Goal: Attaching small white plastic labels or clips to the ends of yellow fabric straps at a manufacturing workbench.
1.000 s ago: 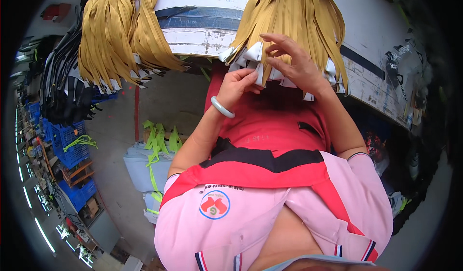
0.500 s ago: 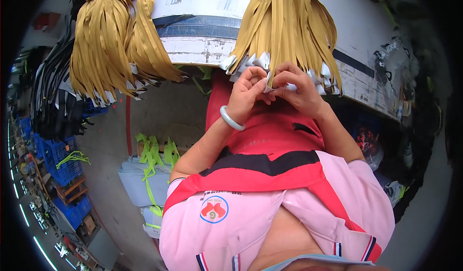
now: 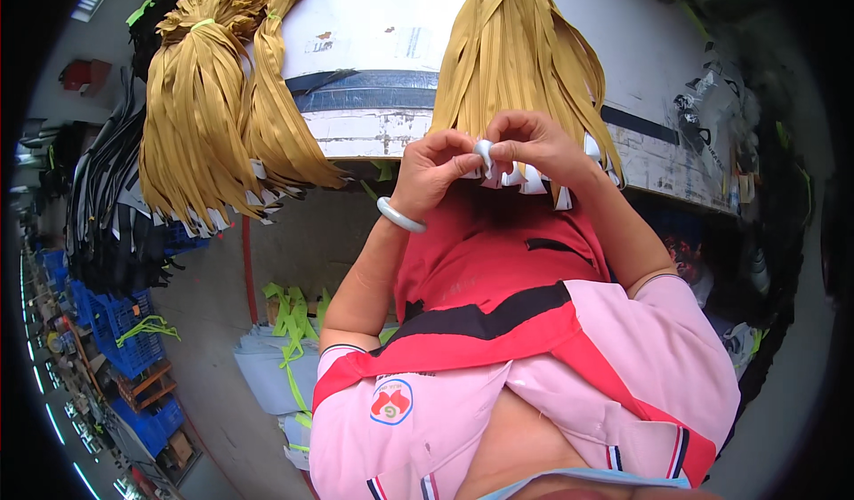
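Note:
A thick bundle of gold fabric strips (image 3: pixel 507 64) lies on the white worktable, its white-tipped ends hanging over the near edge. At those ends, my left hand (image 3: pixel 434 173) and my right hand (image 3: pixel 541 150) meet, thumbs and forefingers pinched together. Between the fingertips is one strip's white end (image 3: pixel 484 151), which looks bent or curled. Both hands are closed on this end. More white tips (image 3: pixel 531 180) hang below my right hand. How the pinched end joins its strip is hidden by the fingers.
Left of my hands, tied gold bundles (image 3: pixel 200 108) hang over the edge of the worktable (image 3: pixel 365 135), with black strips (image 3: pixel 111 233) beyond. Below are grey folded stacks with lime ties (image 3: pixel 276 366) and blue crates (image 3: pixel 124 331). Clear plastic (image 3: pixel 712 113) lies at the right.
My hands have shifted slightly left and drawn a little apart. The white end now shows between the fingertips. The view has shifted too, with the left bundles appearing lower.

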Action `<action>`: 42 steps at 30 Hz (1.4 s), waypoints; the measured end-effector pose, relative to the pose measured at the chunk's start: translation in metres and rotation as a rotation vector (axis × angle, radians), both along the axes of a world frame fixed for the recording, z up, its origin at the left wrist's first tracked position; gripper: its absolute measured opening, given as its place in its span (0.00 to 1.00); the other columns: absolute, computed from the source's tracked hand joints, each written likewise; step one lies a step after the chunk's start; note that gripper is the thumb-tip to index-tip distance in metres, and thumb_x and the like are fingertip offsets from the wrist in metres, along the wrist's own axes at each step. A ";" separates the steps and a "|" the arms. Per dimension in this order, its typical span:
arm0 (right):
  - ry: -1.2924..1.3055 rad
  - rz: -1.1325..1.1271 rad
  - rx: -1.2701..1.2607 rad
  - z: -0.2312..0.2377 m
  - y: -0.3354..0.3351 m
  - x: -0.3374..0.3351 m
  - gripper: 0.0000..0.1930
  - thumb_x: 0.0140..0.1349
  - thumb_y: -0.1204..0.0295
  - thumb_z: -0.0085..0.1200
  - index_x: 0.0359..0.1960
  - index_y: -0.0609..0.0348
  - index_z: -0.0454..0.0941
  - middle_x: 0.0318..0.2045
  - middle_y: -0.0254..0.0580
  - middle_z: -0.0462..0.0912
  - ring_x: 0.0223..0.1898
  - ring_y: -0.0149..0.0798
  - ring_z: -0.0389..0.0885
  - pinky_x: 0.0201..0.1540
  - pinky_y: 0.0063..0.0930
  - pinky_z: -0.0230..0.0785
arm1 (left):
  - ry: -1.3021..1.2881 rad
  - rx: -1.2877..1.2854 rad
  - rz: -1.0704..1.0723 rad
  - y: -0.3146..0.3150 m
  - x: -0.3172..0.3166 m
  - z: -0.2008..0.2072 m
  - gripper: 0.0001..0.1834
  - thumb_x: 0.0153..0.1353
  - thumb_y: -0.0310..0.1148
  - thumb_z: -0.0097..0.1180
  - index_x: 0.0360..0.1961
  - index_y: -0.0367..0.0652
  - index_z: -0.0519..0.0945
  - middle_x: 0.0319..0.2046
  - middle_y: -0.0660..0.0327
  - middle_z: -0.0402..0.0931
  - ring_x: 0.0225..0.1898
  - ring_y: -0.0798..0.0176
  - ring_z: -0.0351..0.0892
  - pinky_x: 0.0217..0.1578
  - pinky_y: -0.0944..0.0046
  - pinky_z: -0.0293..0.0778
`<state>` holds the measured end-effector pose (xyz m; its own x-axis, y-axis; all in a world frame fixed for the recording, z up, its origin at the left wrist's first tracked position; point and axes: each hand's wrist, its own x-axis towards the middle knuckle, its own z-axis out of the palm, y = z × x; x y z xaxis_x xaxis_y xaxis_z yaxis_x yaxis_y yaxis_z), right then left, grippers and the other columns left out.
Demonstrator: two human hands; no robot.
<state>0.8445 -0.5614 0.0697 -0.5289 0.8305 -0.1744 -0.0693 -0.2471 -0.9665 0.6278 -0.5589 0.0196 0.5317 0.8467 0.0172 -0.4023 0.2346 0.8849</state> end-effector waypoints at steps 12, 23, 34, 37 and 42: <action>-0.012 0.190 -0.112 0.015 0.000 0.017 0.11 0.59 0.71 0.66 0.39 0.62 0.79 0.30 0.34 0.82 0.29 0.23 0.78 0.31 0.18 0.71 | -0.008 0.055 -0.176 0.001 0.008 0.018 0.08 0.53 0.18 0.66 0.35 0.35 0.82 0.33 0.63 0.78 0.37 0.69 0.78 0.40 0.70 0.75; 0.069 0.058 -0.034 0.016 -0.008 0.054 0.08 0.57 0.76 0.65 0.32 0.62 0.76 0.29 0.36 0.80 0.25 0.26 0.80 0.29 0.17 0.74 | 0.019 0.035 -0.112 -0.013 0.049 0.028 0.09 0.59 0.22 0.64 0.41 0.36 0.79 0.33 0.65 0.80 0.35 0.73 0.80 0.37 0.72 0.77; 0.112 0.056 -0.075 -0.014 -0.010 0.063 0.10 0.58 0.73 0.66 0.32 0.60 0.75 0.26 0.36 0.82 0.24 0.26 0.80 0.27 0.18 0.74 | 0.085 0.059 -0.030 -0.023 0.055 0.018 0.07 0.58 0.21 0.64 0.37 0.35 0.80 0.30 0.63 0.80 0.33 0.73 0.80 0.32 0.74 0.76; -0.056 -0.064 0.014 -0.009 -0.014 0.055 0.08 0.60 0.75 0.63 0.31 0.61 0.75 0.26 0.36 0.82 0.25 0.26 0.80 0.27 0.19 0.73 | 0.228 0.122 0.110 -0.025 0.060 0.021 0.05 0.59 0.21 0.64 0.34 0.36 0.79 0.29 0.64 0.80 0.30 0.75 0.79 0.30 0.74 0.74; -0.517 -0.441 0.880 -0.040 -0.009 0.014 0.06 0.55 0.80 0.61 0.31 0.62 0.75 0.27 0.45 0.74 0.26 0.42 0.80 0.30 0.31 0.73 | 0.668 0.890 0.675 -0.007 0.075 -0.004 0.06 0.56 0.16 0.57 0.32 0.39 0.76 0.19 0.67 0.71 0.22 0.77 0.74 0.23 0.72 0.71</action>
